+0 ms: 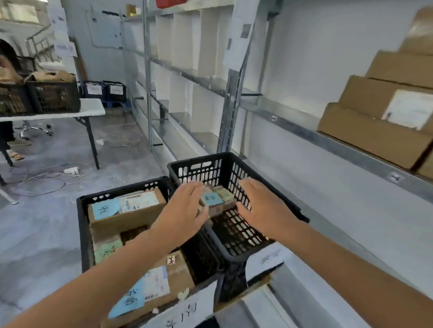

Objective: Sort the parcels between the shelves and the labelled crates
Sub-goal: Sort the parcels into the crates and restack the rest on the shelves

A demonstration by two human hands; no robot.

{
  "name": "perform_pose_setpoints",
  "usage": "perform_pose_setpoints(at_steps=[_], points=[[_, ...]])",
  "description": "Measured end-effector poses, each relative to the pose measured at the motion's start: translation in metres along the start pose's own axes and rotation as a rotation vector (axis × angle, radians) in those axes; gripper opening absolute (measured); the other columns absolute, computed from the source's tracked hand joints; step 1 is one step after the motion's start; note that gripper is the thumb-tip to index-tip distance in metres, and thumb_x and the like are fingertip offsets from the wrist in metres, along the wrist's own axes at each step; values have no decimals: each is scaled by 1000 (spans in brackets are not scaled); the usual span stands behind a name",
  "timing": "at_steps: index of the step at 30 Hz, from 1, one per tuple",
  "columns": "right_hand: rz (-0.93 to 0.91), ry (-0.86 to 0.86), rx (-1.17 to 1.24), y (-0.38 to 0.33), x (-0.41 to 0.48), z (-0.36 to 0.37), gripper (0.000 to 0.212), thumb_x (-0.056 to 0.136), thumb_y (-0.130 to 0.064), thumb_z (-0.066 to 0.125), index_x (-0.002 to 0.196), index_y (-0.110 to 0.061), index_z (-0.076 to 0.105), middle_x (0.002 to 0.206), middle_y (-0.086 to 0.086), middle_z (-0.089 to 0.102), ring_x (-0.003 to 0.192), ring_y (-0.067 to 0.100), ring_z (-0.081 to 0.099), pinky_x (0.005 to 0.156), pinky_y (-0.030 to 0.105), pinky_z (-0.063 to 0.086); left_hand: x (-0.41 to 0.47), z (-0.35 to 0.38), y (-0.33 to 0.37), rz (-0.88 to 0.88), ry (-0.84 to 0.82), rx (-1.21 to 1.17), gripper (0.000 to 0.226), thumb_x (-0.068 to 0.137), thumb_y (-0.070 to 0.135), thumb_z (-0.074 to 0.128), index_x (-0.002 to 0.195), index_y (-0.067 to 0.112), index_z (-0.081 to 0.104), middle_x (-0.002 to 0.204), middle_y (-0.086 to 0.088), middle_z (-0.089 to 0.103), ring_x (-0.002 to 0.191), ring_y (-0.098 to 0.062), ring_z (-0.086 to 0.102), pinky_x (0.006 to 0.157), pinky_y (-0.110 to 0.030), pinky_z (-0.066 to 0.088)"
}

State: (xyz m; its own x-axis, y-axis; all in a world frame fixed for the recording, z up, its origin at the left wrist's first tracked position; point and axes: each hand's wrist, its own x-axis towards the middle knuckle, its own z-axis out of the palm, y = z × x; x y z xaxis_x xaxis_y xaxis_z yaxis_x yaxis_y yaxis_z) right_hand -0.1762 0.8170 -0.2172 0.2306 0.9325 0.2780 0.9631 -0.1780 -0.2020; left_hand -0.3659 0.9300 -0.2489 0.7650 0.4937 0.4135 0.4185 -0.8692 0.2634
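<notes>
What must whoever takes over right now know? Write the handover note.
Left hand: open, fingers straight against the left side of the small parcel.
Right hand: open, at that parcel's right side.
The small parcel, with a blue note on top, sits in the right crate; much of that crate's floor shows.
Left crate: several labelled parcels inside.
Brown boxes are stacked on the shelf to the right.
Done: left crate well filled.
Left: place this parcel; whether it is going in or coming out cannot be told.
</notes>
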Motion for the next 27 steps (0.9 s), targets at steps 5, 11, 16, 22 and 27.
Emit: perform_pose_setpoints(at_steps=[5,11,16,22,27], points=[[187,52,-81,44,-58,-57,51,100,-35,50,146,-16,39,148,4,42,133,19,41,106,32,36,33,3,72,110,5,-124,54,99,29,53,146,5,42,151,-8,40,142,-21,32,121,-33,21],[357,175,-169,93,-123,-141,58,102,-37,46,152,-12,31,155,6,35,141,21,33,110,34,32,76,8,177,314,49,-194,54,100,28,52,147,5,40,154,-8,37,145,-21,28,122,-30,17],[472,289,-245,128,-186,-211,52,101,-36,47,146,-11,37,145,6,43,129,23,44,99,34,42,109,7,279,468,80,-279,54,101,29,52,147,3,39,154,-9,37,143,-22,31,119,-29,20],[592,445,-335,171,-273,-276,31,98,-26,53,123,-8,49,110,4,51,99,21,51,76,30,40,119,13,400,673,63,-432,53,101,27,52,148,6,39,153,-5,38,141,-20,34,116,-29,27],[739,477,-416,209,-346,-309,35,97,-29,43,125,-8,51,117,6,53,100,23,52,80,35,47,119,33,489,765,-13,-522,52,101,31,50,148,9,40,153,-3,38,141,-16,32,118,-33,28]])
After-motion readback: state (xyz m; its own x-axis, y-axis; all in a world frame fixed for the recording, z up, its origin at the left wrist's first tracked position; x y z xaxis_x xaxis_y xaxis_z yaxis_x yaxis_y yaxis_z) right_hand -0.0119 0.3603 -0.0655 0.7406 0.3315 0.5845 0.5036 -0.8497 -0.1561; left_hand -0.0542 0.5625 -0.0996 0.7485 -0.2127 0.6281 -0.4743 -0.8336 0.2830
